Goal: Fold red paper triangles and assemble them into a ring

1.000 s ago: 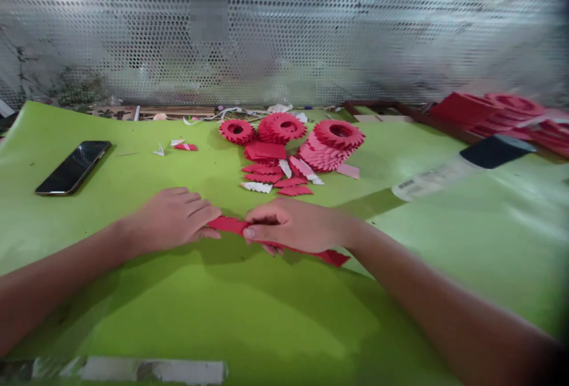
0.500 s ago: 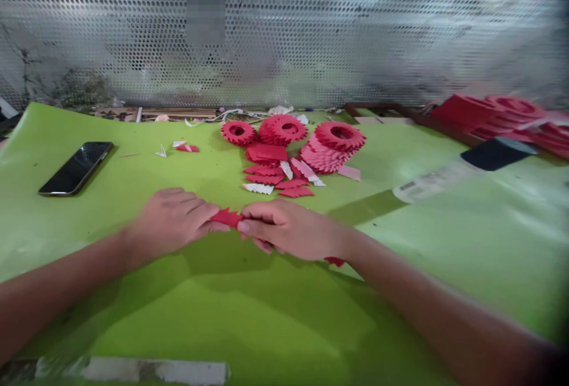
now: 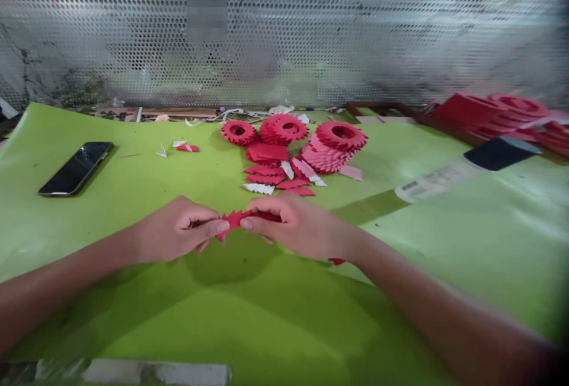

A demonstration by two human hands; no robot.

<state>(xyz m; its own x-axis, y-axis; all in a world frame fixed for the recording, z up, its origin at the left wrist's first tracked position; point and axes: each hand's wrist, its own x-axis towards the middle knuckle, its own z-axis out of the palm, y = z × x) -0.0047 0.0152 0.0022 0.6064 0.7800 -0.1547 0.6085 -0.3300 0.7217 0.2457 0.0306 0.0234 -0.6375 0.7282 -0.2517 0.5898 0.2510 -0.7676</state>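
Between my two hands is a strip of red folded paper pieces [image 3: 233,218] with a jagged upper edge. My left hand [image 3: 182,230] pinches its left end between thumb and fingers. On the right end my right hand [image 3: 288,223] is closed, thumb in front, and part of the strip shows behind the fingers. A small red paper piece [image 3: 336,261] peeks out below my right wrist. Beyond the hands lies a pile of loose red and white folded paper pieces [image 3: 267,178]. Behind it stand toothed red paper rings [image 3: 239,132] and a stacked pink and red ring [image 3: 340,143].
A phone [image 3: 75,169] lies at the left on the green table cover [image 3: 178,315]. Small paper scraps [image 3: 186,147] are near it. At the right are a clear bottle with a black cap [image 3: 500,153] and a tray of red paper rings [image 3: 511,110]. A perforated metal panel [image 3: 284,30] stands behind.
My left hand has turned, so its thumb now lies on the front of the strip. The strip's left end is tilted lower. My right hand has shifted slightly up.
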